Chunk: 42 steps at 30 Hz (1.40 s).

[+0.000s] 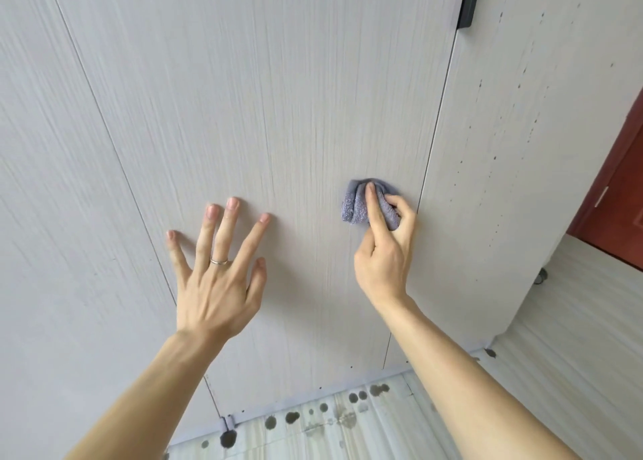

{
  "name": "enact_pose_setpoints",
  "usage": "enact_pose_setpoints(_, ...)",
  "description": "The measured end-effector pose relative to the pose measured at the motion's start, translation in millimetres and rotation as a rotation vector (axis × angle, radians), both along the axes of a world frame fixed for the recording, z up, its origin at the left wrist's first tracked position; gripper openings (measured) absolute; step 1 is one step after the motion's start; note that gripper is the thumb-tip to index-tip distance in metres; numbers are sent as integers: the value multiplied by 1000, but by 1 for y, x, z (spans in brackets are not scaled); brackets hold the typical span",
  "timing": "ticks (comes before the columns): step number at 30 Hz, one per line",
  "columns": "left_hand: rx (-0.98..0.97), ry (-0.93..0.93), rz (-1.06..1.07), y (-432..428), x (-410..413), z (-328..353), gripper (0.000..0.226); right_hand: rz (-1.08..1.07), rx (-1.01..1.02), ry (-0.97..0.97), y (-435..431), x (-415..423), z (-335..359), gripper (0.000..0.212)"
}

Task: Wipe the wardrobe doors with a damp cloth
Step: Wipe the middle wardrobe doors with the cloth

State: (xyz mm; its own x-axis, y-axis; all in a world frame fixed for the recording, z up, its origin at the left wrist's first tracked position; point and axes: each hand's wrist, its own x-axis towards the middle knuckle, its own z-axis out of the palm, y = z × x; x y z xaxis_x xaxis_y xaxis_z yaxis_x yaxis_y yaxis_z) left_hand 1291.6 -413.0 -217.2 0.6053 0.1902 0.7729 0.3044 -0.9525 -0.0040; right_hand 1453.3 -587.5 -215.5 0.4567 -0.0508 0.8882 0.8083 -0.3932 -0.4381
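Observation:
A pale wood-grain wardrobe door [264, 111] fills the middle of the view. My right hand [384, 250] presses a bunched blue-grey cloth [355, 207] against this door, close to its right edge seam. My left hand [217, 275] rests flat on the same door with fingers spread; it wears a ring and holds nothing. Another door panel [62, 188] lies to the left, beyond a thin seam.
A black handle [469, 0] sits at the door's top right edge. The panel to the right [515, 146] has dark specks. A red-brown door [622, 195] stands at far right. The striped floor [348, 431] below shows dark wet spots.

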Motion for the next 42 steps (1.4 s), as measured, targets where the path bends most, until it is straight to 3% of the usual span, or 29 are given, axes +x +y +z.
enact_pose_setpoints(2, -51, -2, -5, 1, -10, -10, 65, 11, -64, 39, 1, -14, -33, 55)
enact_pose_setpoints(7, -196, -23, 86, 25, -60, -54, 69, 104, -492, 30, 4, -54, -116, 70)
enact_pose_setpoints(11, -266, 39, 177, 52, -101, -80, 74, 139, -380, 52, 26, -68, -95, 64)
enact_pose_setpoints(14, -290, 94, 232, 61, -108, -88, 78, 193, -260, -28, 53, -72, -51, 59)
enact_pose_setpoints(17, -290, 111, 260, 68, -109, -94, 78, 219, -295, -157, 85, -87, -33, 59)
enact_pose_setpoints(23, -152, 103, 267, 81, -112, -102, 95, 238, -826, -480, 99, -106, -114, 51)
enact_pose_setpoints(25, -67, 114, 241, 92, -117, -105, 95, 201, -917, -521, 97, -110, -122, 50)
enact_pose_setpoints(34, 189, 82, 215, 133, -128, -120, 104, 139, -427, -369, 152, -134, -16, 52)
enact_pose_setpoints(36, 216, 69, 210, 135, -128, -122, 102, 125, -488, -449, 155, -133, -27, 49)
enact_pose_setpoints(39, 221, 56, 214, 133, -128, -119, 100, 148, -745, -622, 144, -128, -66, 52)
enact_pose_setpoints(42, 207, 19, 209, 129, -134, -120, 90, 138, -804, -586, 130, -127, -75, 57)
